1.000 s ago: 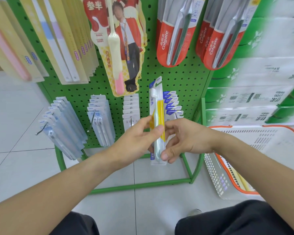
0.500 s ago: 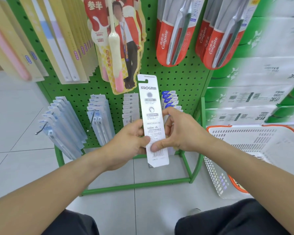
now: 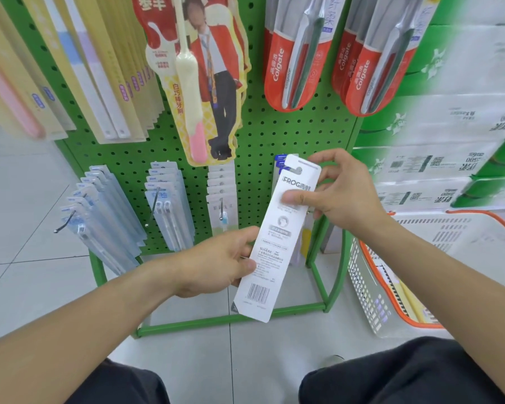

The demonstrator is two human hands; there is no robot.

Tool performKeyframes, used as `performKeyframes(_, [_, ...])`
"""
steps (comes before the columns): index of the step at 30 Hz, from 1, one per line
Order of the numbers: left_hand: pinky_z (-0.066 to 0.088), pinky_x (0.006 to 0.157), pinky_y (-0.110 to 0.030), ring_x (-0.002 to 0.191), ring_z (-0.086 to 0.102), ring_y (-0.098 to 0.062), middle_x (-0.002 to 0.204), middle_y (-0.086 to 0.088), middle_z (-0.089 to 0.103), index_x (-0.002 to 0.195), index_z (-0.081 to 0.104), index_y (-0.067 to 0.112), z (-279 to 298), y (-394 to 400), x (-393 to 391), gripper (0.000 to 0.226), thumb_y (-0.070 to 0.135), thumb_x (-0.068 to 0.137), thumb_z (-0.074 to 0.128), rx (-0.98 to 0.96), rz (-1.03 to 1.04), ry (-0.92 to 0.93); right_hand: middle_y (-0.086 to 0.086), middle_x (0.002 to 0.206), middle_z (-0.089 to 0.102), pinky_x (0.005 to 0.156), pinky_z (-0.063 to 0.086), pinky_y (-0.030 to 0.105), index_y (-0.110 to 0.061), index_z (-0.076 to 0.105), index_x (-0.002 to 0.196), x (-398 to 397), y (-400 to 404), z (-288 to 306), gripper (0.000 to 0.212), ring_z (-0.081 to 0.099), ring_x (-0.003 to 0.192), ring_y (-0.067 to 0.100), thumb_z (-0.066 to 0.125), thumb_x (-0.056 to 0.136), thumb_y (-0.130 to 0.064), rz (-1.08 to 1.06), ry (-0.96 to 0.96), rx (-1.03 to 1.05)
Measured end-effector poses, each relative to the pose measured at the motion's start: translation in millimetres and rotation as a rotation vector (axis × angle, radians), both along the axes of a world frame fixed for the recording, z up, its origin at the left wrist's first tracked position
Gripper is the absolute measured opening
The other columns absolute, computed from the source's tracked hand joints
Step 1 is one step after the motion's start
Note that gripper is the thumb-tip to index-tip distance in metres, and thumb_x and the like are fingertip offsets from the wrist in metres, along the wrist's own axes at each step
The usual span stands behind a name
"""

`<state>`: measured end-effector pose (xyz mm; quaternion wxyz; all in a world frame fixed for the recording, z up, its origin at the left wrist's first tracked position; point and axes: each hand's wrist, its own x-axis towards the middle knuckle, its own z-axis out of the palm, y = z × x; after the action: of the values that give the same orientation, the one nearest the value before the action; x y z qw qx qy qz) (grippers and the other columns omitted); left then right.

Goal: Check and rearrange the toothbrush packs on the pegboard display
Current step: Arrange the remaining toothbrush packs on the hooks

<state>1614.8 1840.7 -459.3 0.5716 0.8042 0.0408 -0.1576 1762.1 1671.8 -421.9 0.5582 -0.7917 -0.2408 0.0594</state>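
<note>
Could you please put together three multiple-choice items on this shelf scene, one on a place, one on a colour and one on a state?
1. Where does the right hand grip the white toothbrush pack?
A. near its top end
B. at the barcode end
C. nowhere

2. What colour is the pegboard?
A. blue
B. green
C. grey

3. Which face of the held pack shows to the camera?
A. the clear blister with the brush
B. only a thin edge
C. the printed back with a barcode

Answers:
1 A, its thumb lies just under the hang hole, while the left hand holds lower down.
2 B, the perforated panel is green.
3 C, text and barcode face the camera.
</note>
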Motion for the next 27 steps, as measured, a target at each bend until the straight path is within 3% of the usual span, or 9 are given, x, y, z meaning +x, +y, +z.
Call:
performKeyframes(7, [0.054, 0.101, -0.041, 0.12, 0.063, -0.009, 0.128, 0.008, 0.067, 0.141, 0.047, 0.027, -7, 4, 1, 0.049, -0.003, 0.104, 0.039, 0.138, 0.0, 0.009, 0.005, 0.062, 0.073, 0.039, 0.046, 0.024, -0.009, 0.061, 0.084, 7, -7, -1, 0.031, 0.064, 0.044, 0.019, 0.088, 0.075, -0.021, 0.01, 0.041, 0.058])
performKeyframes(11, [0.056, 0.093, -0.033, 0.118, 0.062, -0.009, 0.129, 0.015, 0.062, 0.135, 0.041, 0.028, -14, 2, 2, 0.039, 0.017, 0.101, 0.055, 0.24, 0.045, -0.067, 0.01, 0.065, 0.074, 0.044, 0.056, 0.034, 0.0, 0.06, 0.083, 8, -8, -2, 0.03, 0.068, 0.051, 0.031, 0.08, 0.085, -0.022, 0.005, 0.067, 0.09])
performKeyframes(14, [0.042, 0.091, -0.014, 0.122, 0.049, -0.003, 0.136, 0.02, 0.049, 0.147, 0.024, 0.033, -12, -10, 4, 0.067, 0.036, 0.094, 0.065, 0.38, 0.107, -0.242, 0.013, 0.066, 0.074, 0.047, 0.059, 0.036, -0.001, 0.057, 0.085, 4, -7, 2, 0.026, 0.07, 0.052, 0.031, 0.074, 0.091, -0.019, 0.021, 0.111, 0.117])
performKeyframes(18, [0.036, 0.11, -0.031, 0.135, 0.041, -0.015, 0.156, 0.004, 0.031, 0.159, -0.001, 0.029, -12, -20, 7, 0.09, 0.042, 0.096, 0.061, 0.59, 0.074, -0.314, 0.014, 0.059, 0.07, 0.045, 0.057, 0.032, -0.001, 0.057, 0.104, -3, -4, 10, 0.011, 0.068, 0.049, 0.028, 0.062, 0.098, -0.009, 0.097, 0.221, 0.131])
performKeyframes(20, [0.043, 0.099, -0.034, 0.119, 0.054, -0.022, 0.146, -0.005, 0.044, 0.159, 0.0, 0.03, -16, -22, 9, 0.076, 0.029, 0.103, 0.051, 0.689, 0.015, -0.25, 0.017, 0.061, 0.069, 0.049, 0.058, 0.034, -0.001, 0.06, 0.106, -4, -2, 10, 0.013, 0.069, 0.053, 0.03, 0.06, 0.1, -0.013, 0.171, 0.256, 0.102])
performKeyframes(22, [0.045, 0.079, -0.034, 0.091, 0.058, -0.02, 0.114, -0.005, 0.06, 0.152, 0.024, 0.033, -19, -22, 11, 0.054, 0.02, 0.104, 0.047, 0.733, 0.023, -0.203, 0.019, 0.07, 0.07, 0.055, 0.06, 0.035, 0.0, 0.063, 0.104, -2, -3, 7, 0.025, 0.069, 0.059, 0.029, 0.057, 0.103, -0.023, 0.255, 0.282, 0.048])
performKeyframes(24, [0.045, 0.067, -0.034, 0.077, 0.056, -0.021, 0.091, 0.0, 0.062, 0.112, 0.052, 0.033, -23, -15, 15, 0.018, 0.019, 0.102, 0.052, 0.711, 0.101, -0.184, 0.017, 0.077, 0.068, 0.058, 0.057, 0.033, -0.001, 0.066, 0.104, 3, -7, 1, 0.023, 0.067, 0.064, 0.024, 0.056, 0.103, -0.021, 0.317, 0.22, -0.031])
performKeyframes(25, [0.042, 0.061, -0.031, 0.072, 0.053, -0.021, 0.081, 0.002, 0.06, 0.094, 0.053, 0.03, -26, -10, 17, 0.014, 0.018, 0.1, 0.057, 0.686, 0.146, -0.182, 0.015, 0.078, 0.066, 0.059, 0.055, 0.033, -0.005, 0.068, 0.105, 6, -9, -3, 0.015, 0.065, 0.066, 0.021, 0.057, 0.102, -0.015, 0.337, 0.134, -0.1])
performKeyframes(27, [0.037, 0.06, -0.028, 0.067, 0.048, -0.019, 0.072, -0.001, 0.058, 0.086, 0.059, 0.02, -31, -2, 21, 0.011, 0.016, 0.095, 0.064, 0.628, 0.201, -0.187, 0.01, 0.079, 0.063, 0.067, 0.052, 0.033, -0.016, 0.071, 0.106, 13, -13, -10, 0.015, 0.059, 0.071, 0.021, 0.06, 0.099, -0.008, 0.368, -0.081, -0.268])
